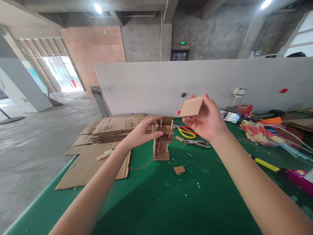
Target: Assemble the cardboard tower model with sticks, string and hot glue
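Observation:
A small cardboard model (pixel 163 138) stands upright on the green table (pixel 171 202), with a thin red wire (pixel 146 163) trailing from it to the left. My left hand (pixel 143 132) grips the model's upper left side, fingers closed on it. My right hand (pixel 207 119) is raised above and to the right of the model and pinches a flat square cardboard piece (pixel 192 107) between thumb and fingers.
Flattened cardboard sheets (pixel 102 147) lie stacked at the table's left end. Yellow-handled scissors (pixel 187 132), metal pliers (pixel 197 143), cardboard scraps (pixel 179 169), a bundle of sticks (pixel 260 132) and a yellow-and-pink tool (pixel 281 169) lie nearby. A grey partition (pixel 207 81) runs behind.

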`<state>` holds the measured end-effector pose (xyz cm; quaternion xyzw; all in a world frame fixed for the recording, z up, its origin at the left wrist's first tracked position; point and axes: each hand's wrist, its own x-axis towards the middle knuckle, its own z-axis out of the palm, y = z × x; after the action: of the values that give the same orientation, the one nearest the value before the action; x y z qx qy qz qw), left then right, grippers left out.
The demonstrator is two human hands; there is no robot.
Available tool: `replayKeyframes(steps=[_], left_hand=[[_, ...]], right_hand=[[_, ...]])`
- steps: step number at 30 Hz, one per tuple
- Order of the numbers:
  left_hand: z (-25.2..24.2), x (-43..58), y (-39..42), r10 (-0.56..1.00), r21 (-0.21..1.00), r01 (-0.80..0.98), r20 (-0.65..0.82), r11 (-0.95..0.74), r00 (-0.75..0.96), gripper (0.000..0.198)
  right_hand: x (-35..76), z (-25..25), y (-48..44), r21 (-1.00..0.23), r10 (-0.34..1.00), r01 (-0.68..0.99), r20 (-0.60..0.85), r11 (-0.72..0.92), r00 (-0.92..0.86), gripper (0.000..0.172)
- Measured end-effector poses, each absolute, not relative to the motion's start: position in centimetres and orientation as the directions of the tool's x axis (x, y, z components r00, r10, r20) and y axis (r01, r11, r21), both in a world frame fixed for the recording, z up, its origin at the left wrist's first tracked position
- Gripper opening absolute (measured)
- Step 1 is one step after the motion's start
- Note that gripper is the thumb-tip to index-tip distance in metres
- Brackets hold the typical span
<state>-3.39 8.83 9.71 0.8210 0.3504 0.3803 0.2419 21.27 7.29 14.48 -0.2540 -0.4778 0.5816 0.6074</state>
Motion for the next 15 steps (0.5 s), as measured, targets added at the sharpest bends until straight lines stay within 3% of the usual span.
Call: replayKeyframes(steps=[4,9,11,13,15], left_hand=[[9.8,-3.4,8.7,0.75,0.63,0.416,0.479,-0.656,0.457,0.052],[9.4,-3.5,8.8,0.774,0.639,0.443,0.458,-0.629,0.438,0.066],[9.2,-3.5,8.8,0.796,0.678,0.427,0.439,-0.598,0.417,0.078],[9.0,-3.3,8.9,0.819,0.712,0.419,0.417,-0.564,0.395,0.088],[8.8,-3.2,9.0,0.836,0.735,0.417,0.388,-0.535,0.388,0.095]], right_hand=[[19.2,14.7,8.5,-0.863,0.971,-0.485,0.213,0.138,-0.104,0.049],[19.2,13.7,9.6,-0.93,0.976,-0.298,0.216,0.215,0.031,0.061],[19.8,13.4,9.7,-0.955,0.962,-0.122,0.262,0.27,0.081,0.062],[20.7,13.4,9.5,-0.936,0.947,0.182,0.316,0.302,0.052,0.057],[21.9,13.8,9.1,-0.79,0.951,0.549,0.309,0.273,-0.028,0.048]])
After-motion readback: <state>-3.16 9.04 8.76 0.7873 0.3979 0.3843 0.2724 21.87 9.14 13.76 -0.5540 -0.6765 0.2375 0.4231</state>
